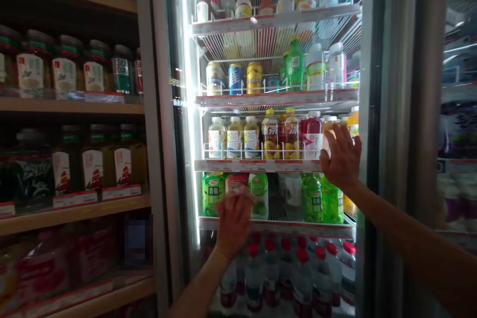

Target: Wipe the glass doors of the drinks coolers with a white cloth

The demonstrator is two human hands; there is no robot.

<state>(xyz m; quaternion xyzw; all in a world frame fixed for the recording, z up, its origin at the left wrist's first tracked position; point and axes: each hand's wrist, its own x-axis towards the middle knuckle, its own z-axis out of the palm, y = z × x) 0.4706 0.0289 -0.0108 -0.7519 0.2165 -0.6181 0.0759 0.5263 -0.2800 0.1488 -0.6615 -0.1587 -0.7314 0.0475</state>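
Note:
My left hand (234, 218) reaches toward the fourth shelf of a lit drinks cooler, in front of a red-labelled bottle (237, 181) and beside a green bottle (213, 194). It is blurred, and its fingertips cannot be made out. My right hand (341, 156) is raised with fingers spread and holds nothing. It is in front of the right part of the third shelf, near a dark red bottle (313, 134) with a white label. More green bottles (312, 198) stand below it. Whether either hand touches anything is unclear.
Bottles with red caps (272, 263) fill the cooler's bottom. Cans (254, 78) and bottles stand on upper shelves. Left of the cooler frame (158, 134), wooden shelves (74, 105) hold jars and bottles. A metal door frame (398, 109) stands at the right.

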